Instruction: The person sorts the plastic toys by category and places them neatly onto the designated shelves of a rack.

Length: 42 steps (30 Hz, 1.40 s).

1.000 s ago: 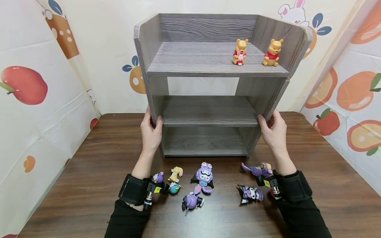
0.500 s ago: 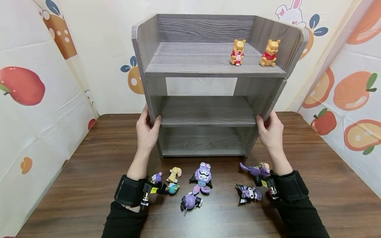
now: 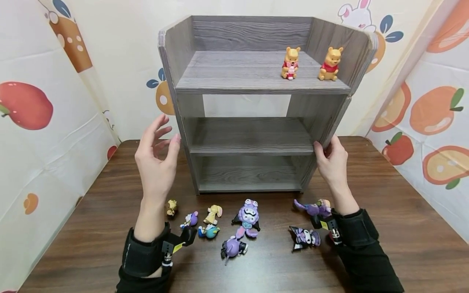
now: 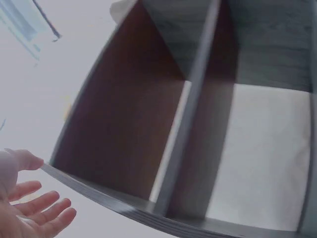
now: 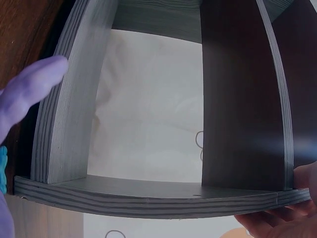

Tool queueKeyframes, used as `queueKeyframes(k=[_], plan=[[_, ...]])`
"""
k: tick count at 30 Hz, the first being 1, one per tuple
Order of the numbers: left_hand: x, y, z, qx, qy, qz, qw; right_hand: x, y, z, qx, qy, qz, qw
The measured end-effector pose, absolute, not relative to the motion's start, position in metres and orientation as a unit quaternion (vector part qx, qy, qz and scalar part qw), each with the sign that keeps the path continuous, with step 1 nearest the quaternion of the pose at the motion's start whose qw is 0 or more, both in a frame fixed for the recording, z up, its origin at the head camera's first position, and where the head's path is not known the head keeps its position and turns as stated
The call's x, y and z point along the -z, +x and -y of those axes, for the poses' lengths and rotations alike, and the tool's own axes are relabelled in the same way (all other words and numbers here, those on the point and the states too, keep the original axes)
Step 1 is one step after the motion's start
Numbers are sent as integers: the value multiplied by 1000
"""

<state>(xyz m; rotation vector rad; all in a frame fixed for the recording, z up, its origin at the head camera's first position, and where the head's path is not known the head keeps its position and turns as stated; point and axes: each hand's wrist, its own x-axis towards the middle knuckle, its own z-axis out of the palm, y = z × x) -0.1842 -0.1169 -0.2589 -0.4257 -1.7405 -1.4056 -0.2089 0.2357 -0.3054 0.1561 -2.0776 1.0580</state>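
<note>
One empty, relaxed left hand (image 3: 155, 162) is just beside a gray wood-grain shelf unit (image 3: 253, 136) upright on the table (image 3: 271, 272), the right hand (image 3: 332, 162) gripping its side, seemingly steadying it; the next move likely calls for a gentle release, leaving two Winnie-the-Pooh figurines (image 3: 330, 64) undisturbed

Left hand (image 3: 155, 160) — now off the grey shelf (image 3: 253, 152), fingers spread.

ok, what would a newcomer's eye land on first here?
The grey shelf unit in the middle of the head view, its right side gripped by the right hand, the left hand beside its left. Next, two yellow bear figures toward the right end of its top shelf. Then small figures, many purple, on the brown table in front.
</note>
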Motion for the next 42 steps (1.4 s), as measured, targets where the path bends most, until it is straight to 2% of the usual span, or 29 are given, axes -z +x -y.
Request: queueKeyframes(k=[5,9,13,22,33,37,42], plan=[[256,-172,114,542,-199,709,404,305,-208,-236,-418,57,821,384],[264,-168,115,473,-226,767,372,298,-202,-231,-421,53,822,380],[274,-164,120,395,-229,832,314,287,-192,-220,-418,55,822,383],[303,-157,144,264,-158,939,154,280,-188,-213,-421,50,822,380],[345,-168,177,185,-114,976,8,281,-189,-213,-437,46,817,374],[355,-169,180,168,-102,980,-34,281,-189,-213,-438,47,817,373],[363,-170,180,149,-112,981,-46,280,-189,-213,-435,46,816,379]])
